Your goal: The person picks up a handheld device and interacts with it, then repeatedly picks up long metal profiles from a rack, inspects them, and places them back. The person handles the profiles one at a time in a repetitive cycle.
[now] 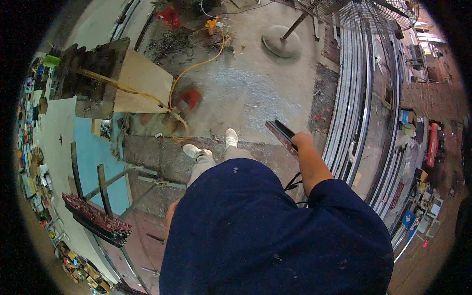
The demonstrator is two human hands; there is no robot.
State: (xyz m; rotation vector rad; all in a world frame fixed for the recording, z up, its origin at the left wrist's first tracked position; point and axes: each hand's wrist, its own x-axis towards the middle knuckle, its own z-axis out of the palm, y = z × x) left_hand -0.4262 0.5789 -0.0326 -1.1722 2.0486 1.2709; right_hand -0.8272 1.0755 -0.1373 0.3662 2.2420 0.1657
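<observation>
My right hand (301, 141) is closed around a short dark metal profile (279, 132) with a channel-like shape and reddish markings along its side. The profile is held out at my right side, tilted, its free end pointing ahead and to the left. Of my left side only a sliver of skin shows past the edge of my dark blue shirt (236, 221), and the fingers are hidden. Nearest on that side is a metal rack (102, 189) with upright posts, bearing a pile of similar dark and reddish profiles (96, 216).
Long metal bars (344, 103) lie along the right. A standing fan's round base (281, 42) is ahead. A yellow cord (200, 64) crosses the floor near a red round object (189, 98). A stand with a pale panel (142, 81) rises at front left.
</observation>
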